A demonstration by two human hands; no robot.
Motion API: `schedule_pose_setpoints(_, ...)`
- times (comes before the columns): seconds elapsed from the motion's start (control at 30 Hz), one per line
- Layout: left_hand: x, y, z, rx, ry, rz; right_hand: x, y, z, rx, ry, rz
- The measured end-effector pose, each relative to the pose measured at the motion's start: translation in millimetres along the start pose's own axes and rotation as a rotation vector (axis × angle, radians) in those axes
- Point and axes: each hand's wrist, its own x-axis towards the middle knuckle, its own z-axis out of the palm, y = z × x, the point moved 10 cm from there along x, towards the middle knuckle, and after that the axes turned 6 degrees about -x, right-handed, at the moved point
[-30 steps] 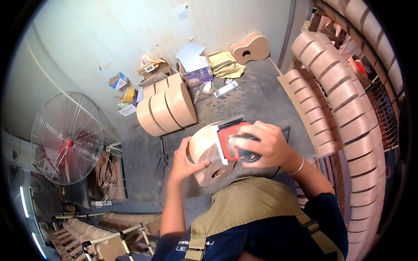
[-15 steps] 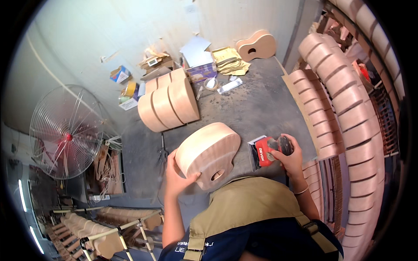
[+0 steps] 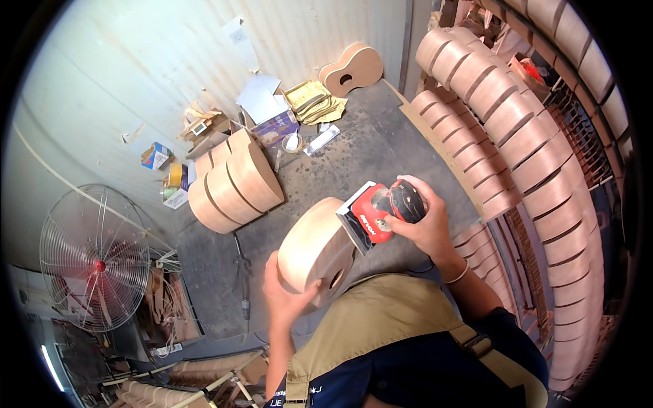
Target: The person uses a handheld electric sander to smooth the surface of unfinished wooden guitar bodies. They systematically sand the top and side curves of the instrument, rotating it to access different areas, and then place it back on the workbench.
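A small pale wooden guitar body (image 3: 305, 248) stands on its edge on the dark worktable, tilted against my apron. My left hand (image 3: 289, 294) grips its lower left, the thumb on the face close to the sound hole (image 3: 336, 278). In my right hand (image 3: 428, 221) is a red and black power sander (image 3: 381, 212), held by its rounded black top. The sander's flat pad is tipped on edge at the right side of the body, over the face; whether it touches the wood I cannot tell.
Several guitar bodies (image 3: 235, 182) stand in a row at left on the worktable (image 3: 367, 146). Behind them are a purple box (image 3: 275, 130), yellow sandpaper sheets (image 3: 317, 103) and another body (image 3: 352, 69). A wire-caged fan (image 3: 95, 258) is at left; stacked bodies (image 3: 537, 156) line the right.
My right hand has lifted the sander up and left from beside the body to its face. The body has turned more edge-on in my left hand. The whole view has shifted.
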Motion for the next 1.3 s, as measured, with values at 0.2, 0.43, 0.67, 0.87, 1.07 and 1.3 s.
schedule_pose_setpoints(0.2, 0.3, -0.8, -0.9, -0.009, 0.005, 0.009, 2.1, 10.5, -4.7, -0.097, 0.042, 0.007)
schedule_pose_setpoints(0.43, 7.6, -2.6, 3.5, -0.027, 0.004, -0.003, -2.0, -21.4, 9.8, -0.082, -0.044, -0.016)
schedule_pose_setpoints(0.67, 3.2, 7.3, 6.9, -0.133, 0.066, -0.057, 26.7, 25.9, -8.6, 0.010, 0.080, 0.104)
schedule_pose_setpoints(0.87, 2.9, 8.7, 4.3, -0.034, 0.094, -0.029, 31.0, 37.3, 1.8, 0.098, 0.041, 0.160)
schedule_pose_setpoints(1.07, 7.5, 7.2, 10.3, 0.001, 0.079, -0.045, 30.2, -17.8, 12.5, 0.009, 0.022, -0.076)
schedule_pose_setpoints(1.3, 12.2, 6.8, 8.1, -0.064, 0.086, -0.075, 33.6, 2.4, 8.1, -0.059, 0.087, -0.056)
